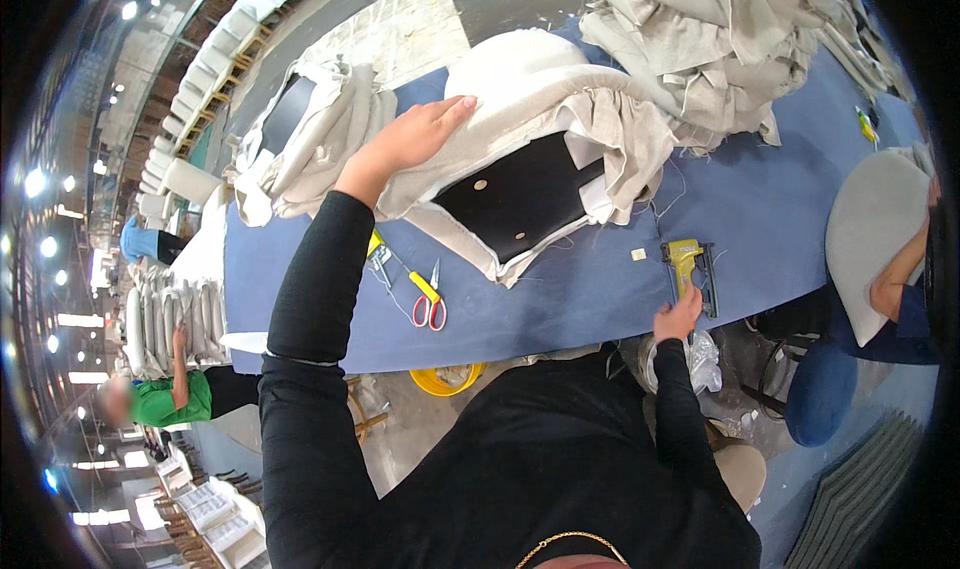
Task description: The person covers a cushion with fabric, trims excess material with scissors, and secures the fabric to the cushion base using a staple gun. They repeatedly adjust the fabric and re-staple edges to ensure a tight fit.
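My left hand (412, 137) lies flat, fingers together, on the beige fabric pulled over a padded seat piece (530, 89). The piece rests upside down on the blue worktable (760, 199), its black underside panel (520, 197) showing. My right hand (679, 318) is at the table's near edge, touching the handle end of a yellow staple gun (688, 266) that lies on the tabletop; the grip is loose and I cannot tell if it holds it. Scissors with red and yellow handles (428, 299) lie near my left arm.
A heap of beige fabric covers (720, 39) fills the far right of the table; another covered seat piece (310, 139) lies at far left. A person at right holds a padded panel (870, 229). A yellow bucket (445, 377) stands under the table. A person in green (175, 399) works at left.
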Action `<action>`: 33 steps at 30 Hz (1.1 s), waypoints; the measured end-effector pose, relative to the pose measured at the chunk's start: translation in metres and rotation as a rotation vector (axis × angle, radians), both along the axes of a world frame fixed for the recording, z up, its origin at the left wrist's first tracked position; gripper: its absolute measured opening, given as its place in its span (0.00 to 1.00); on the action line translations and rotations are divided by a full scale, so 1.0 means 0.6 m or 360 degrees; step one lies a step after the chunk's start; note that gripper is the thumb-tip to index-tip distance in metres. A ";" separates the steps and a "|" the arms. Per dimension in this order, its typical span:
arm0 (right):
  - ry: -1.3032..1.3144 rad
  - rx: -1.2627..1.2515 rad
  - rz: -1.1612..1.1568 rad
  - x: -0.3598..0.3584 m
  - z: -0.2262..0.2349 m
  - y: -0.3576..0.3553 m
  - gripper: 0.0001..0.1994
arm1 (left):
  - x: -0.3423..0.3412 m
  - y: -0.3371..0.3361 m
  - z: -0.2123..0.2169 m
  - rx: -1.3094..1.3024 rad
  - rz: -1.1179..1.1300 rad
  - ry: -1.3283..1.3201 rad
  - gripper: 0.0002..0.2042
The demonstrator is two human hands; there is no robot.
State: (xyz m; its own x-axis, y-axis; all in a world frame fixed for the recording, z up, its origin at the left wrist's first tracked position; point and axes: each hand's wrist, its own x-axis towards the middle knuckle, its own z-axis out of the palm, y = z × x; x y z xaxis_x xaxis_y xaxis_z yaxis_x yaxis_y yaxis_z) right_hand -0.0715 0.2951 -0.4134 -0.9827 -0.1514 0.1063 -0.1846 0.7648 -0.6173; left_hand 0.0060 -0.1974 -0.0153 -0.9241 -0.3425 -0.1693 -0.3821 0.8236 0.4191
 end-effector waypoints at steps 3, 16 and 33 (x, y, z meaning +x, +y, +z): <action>0.0094 0.0113 0.0240 -0.005 0.010 0.017 0.43 | -0.007 -0.021 -0.011 0.0026 0.0046 -0.0019 0.39; -0.1278 -0.1257 0.0415 -0.044 0.271 -0.148 0.16 | -0.026 -0.011 0.021 0.0216 0.0003 -0.0162 0.44; 0.0035 0.0008 0.0962 0.190 0.068 -0.315 0.32 | 0.068 -0.061 0.002 0.0299 -0.0199 -0.0041 0.38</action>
State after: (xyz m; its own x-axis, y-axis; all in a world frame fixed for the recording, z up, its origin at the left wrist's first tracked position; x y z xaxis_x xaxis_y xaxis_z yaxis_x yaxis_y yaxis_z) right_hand 0.0426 0.1061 -0.3725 -0.7203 -0.6826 0.1234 -0.5998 0.5234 -0.6053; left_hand 0.0468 -0.2338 -0.0141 -0.9520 -0.1856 -0.2435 -0.2944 0.7736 0.5612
